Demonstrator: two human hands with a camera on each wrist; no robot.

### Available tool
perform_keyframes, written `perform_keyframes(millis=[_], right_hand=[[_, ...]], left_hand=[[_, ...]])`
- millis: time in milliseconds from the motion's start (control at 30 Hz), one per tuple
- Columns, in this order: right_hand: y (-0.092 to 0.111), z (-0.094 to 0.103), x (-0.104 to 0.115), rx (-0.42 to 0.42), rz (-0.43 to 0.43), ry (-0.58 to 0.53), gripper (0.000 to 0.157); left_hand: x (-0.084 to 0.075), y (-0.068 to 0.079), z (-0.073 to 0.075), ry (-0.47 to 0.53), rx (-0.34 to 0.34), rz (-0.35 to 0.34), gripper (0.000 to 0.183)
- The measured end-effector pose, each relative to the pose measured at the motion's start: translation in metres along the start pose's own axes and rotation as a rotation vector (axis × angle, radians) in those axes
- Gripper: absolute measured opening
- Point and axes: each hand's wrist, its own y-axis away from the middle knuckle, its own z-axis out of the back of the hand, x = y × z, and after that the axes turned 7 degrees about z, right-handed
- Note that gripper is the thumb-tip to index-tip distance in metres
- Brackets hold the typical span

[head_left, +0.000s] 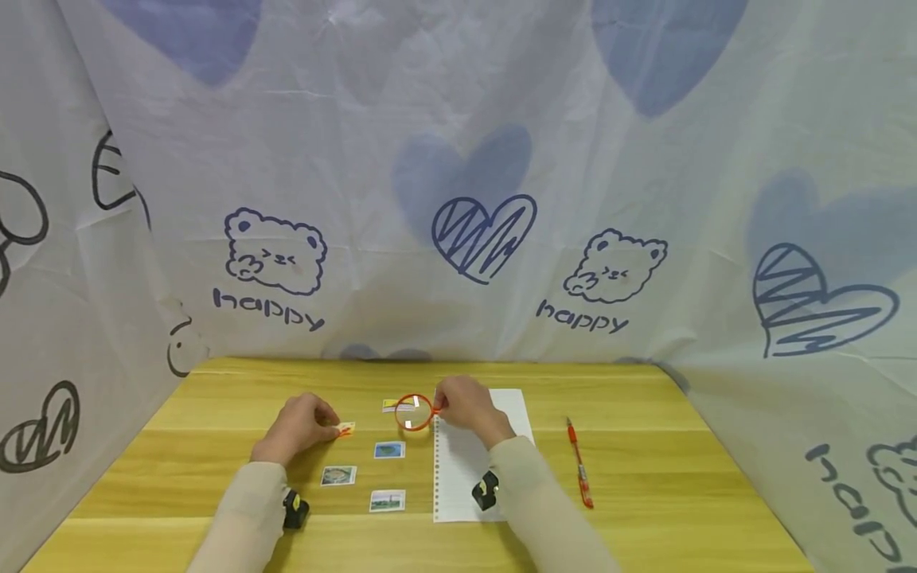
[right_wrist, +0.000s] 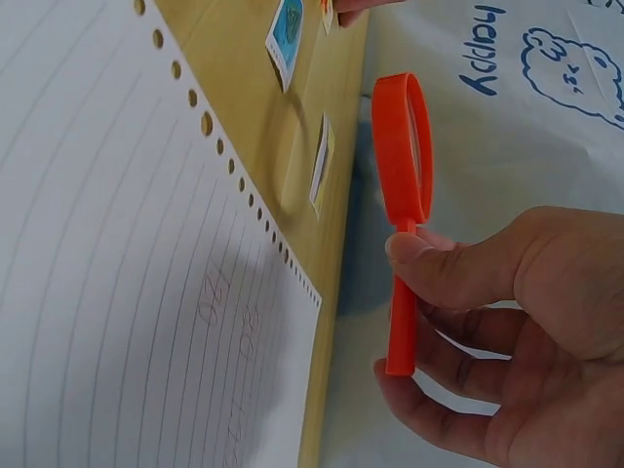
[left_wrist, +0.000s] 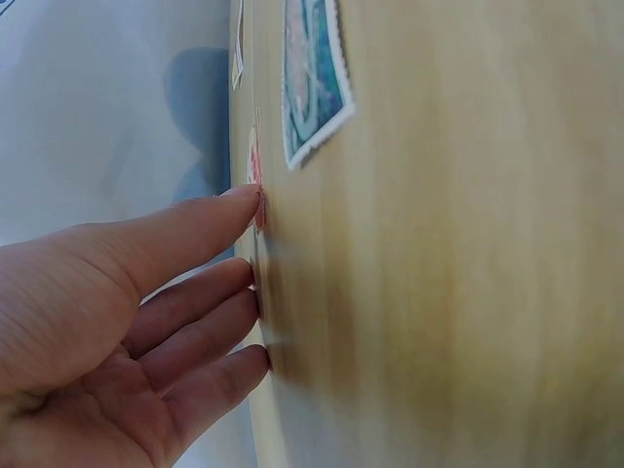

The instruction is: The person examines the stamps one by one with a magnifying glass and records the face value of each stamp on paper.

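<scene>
My left hand (head_left: 297, 430) pinches the edge of a small red-and-cream stamp (head_left: 347, 430) at the table surface. In the left wrist view, its thumb lies on the stamp and hides the index fingertip; the other fingers touch the wood. My right hand (head_left: 464, 404) grips the handle of a red magnifying glass (right_wrist: 395, 146), raised above the table. Beneath and behind its lens lies a yellow-topped stamp (head_left: 389, 404), partly covered. Nearer me are a blue stamp (head_left: 390, 450), a green one (head_left: 338, 476) and one with a landscape picture (head_left: 388, 500).
A lined sheet of paper (head_left: 458, 477) with punched holes lies under my right forearm, with faint red writing in the right wrist view. To its right is a red pen (head_left: 580, 465). A printed cloth (head_left: 372, 278) hangs behind the wooden table (head_left: 659, 477).
</scene>
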Motion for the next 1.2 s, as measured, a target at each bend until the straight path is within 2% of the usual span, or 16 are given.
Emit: perform_keyframes(millis=[567,800,1200], right_hand=[[-0.015,-0.02,0.027,-0.014,0.023,-0.026,0.012],[-0.018,-0.028,0.038,-0.023,0.016,-0.027,0.009],[-0.024,-0.042,0.05,-0.046,0.025,-0.061,0.012]], left_hand=[[0.004,-0.001,0.0,-0.008,0.017,0.0,0.014],[0.002,-0.001,0.001,-0.004,0.012,-0.001,0.013],[-0.001,0.0,0.002,0.013,0.01,-0.008,0.015]])
